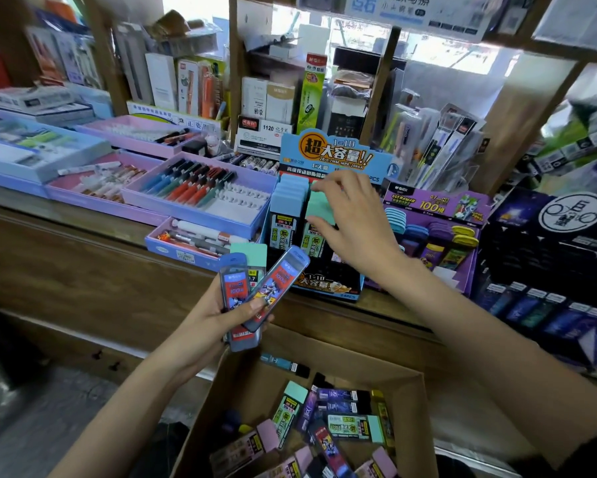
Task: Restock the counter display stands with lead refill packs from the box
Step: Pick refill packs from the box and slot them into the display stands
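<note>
My left hand (217, 313) grips a fan of lead refill packs (255, 288), two blue-capped ones in front and a mint-capped one behind, just below the counter edge. My right hand (354, 220) reaches into the blue display stand (328, 157) and pinches a mint-capped pack (319, 205) standing in its right column. Blue-capped packs (288, 198) fill the left column. A purple display stand (435, 201) with oval-capped packs sits to the right. The open cardboard box (417, 426) below holds several loose packs (331, 422).
Pink and lilac pen trays (200, 194) lie on the wooden counter (83, 215) to the left. A black display (548, 257) stands at the right. Wooden shelf posts and stacked stationery boxes rise behind the stands.
</note>
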{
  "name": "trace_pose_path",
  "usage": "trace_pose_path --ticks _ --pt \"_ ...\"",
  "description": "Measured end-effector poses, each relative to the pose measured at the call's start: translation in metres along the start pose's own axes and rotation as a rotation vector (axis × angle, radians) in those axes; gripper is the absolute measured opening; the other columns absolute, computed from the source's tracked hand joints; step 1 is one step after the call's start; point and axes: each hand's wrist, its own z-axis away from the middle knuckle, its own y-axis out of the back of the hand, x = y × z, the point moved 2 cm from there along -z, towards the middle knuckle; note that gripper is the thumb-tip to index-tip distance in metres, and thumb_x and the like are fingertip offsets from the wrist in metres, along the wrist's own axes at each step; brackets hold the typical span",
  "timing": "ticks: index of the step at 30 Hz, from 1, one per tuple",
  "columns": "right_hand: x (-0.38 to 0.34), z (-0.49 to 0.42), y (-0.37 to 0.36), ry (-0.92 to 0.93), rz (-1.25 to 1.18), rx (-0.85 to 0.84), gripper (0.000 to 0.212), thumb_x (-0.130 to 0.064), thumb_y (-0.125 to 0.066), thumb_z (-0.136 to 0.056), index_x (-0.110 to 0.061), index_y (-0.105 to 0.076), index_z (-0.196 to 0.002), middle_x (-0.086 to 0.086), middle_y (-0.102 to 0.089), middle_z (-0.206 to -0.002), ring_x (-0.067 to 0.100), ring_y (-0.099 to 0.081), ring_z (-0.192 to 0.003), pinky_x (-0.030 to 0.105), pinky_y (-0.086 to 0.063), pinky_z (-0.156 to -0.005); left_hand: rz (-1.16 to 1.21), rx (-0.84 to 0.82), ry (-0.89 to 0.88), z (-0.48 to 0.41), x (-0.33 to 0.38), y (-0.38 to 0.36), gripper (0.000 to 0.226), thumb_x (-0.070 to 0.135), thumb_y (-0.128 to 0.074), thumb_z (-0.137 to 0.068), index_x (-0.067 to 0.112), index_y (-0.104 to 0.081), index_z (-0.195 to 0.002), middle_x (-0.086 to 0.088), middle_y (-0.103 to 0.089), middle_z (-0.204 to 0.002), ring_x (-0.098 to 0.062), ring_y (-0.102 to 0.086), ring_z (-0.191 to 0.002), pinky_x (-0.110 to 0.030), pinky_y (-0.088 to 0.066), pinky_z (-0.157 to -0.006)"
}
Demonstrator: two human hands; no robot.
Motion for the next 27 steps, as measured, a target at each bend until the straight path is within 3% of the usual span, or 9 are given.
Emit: trace_pose_path --ticks 3,6,10,14,17,20,23,27 --pt "-0.013 0.024 0.003 -0.272 -0.498 -0.181 0.025 -0.04 -0.054 -0.091 -0.021 -0.053 -0.107 -0.01 -0.053 -0.094 0.005 -0.05 -0.083 0.019 -0.038 -0.067 -0.004 -0.021 0.002 -0.003 0.0 -0.009 0.049 0.016 -0.066 -0.074 0.027 -0.051 -0.119 -0.002 -0.071 -0.1 -0.021 -0.07 -0.084 -0.027 -0.056 -0.069" --pt "-0.017 0.046 -0.006 -0.498 -0.824 -0.41 0.01 -0.031 -0.058 -0.091 -0.025 -0.051 -0.095 -0.004 -0.061 -0.093 0.005 -0.054 -0.074 0.018 -0.042 -0.057 -0.021 -0.049 -0.003 -0.007 0.0 -0.019 0.049 0.016 -0.067 -0.075 0.025 -0.051 -0.12 -0.004 -0.07 -0.1 -0.022 -0.069 -0.082 -0.028 -0.056 -0.069" --pt "-0.013 0.057 -0.007 -0.623 -1.019 -0.299 0.008 -0.019 -0.061 -0.09 -0.023 -0.055 -0.091 -0.006 -0.065 -0.087 0.004 -0.059 -0.071 0.015 -0.048 -0.055 0.028 -0.048 0.037 -0.01 -0.004 -0.028 0.044 0.027 -0.065 -0.076 0.024 -0.052 -0.118 -0.006 -0.071 -0.096 -0.022 -0.069 -0.081 -0.03 -0.057 -0.069" --pt "-0.003 0.067 0.002 -0.621 -1.046 -0.241 0.01 -0.018 -0.063 -0.089 -0.025 -0.056 -0.09 -0.01 -0.066 -0.085 0.004 -0.063 -0.076 0.016 -0.05 -0.057 0.193 -0.034 0.142 -0.013 -0.006 -0.04 0.038 0.034 -0.053 -0.08 0.021 -0.054 -0.115 -0.012 -0.073 -0.09 -0.025 -0.07 -0.074 -0.033 -0.058 -0.061" --pt "0.014 0.074 0.02 -0.6 -1.04 -0.185 0.015 -0.013 -0.064 -0.087 -0.026 -0.057 -0.089 -0.01 -0.067 -0.085 -0.003 -0.064 -0.071 0.013 -0.047 -0.054 0.158 -0.019 0.124 -0.017 -0.006 -0.051 0.034 0.034 -0.053 -0.078 0.025 -0.056 -0.111 -0.007 -0.074 -0.092 -0.022 -0.071 -0.075 -0.029 -0.056 -0.056" --pt "0.045 0.082 0.051 -0.592 -0.956 -0.087 0.02 -0.011 -0.068 -0.084 -0.028 -0.059 -0.088 -0.006 -0.067 -0.091 -0.001 -0.065 -0.075 0.014 -0.05 -0.059 0.084 -0.007 0.078 -0.024 -0.005 -0.059 0.035 0.036 -0.051 -0.081 0.024 -0.054 -0.113 -0.01 -0.073 -0.093 -0.023 -0.071 -0.077 -0.028 -0.056 -0.058" --pt "0.078 0.086 0.084 -0.573 -0.744 0.014 0.024 -0.012 -0.071 -0.081 -0.032 -0.059 -0.088 -0.004 -0.066 -0.093 0.011 -0.065 -0.085 0.021 -0.053 -0.073 0.038 -0.013 0.039 -0.029 -0.005 -0.065 0.037 0.038 -0.05 -0.083 0.025 -0.053 -0.117 -0.013 -0.072 -0.099 -0.026 -0.071 -0.082 -0.028 -0.056 -0.061" --pt "0.105 0.081 0.097 -0.524 -0.422 0.059 0.02 -0.017 -0.071 -0.082 -0.028 -0.058 -0.092 0.004 -0.065 -0.09 0.023 -0.06 -0.083 0.034 -0.049 -0.077 0.014 -0.019 0.014 -0.035 -0.007 -0.076 0.034 0.038 -0.05 -0.085 0.027 -0.054 -0.117 -0.013 -0.072 -0.099 -0.027 -0.071 -0.083 -0.028 -0.056 -0.06"
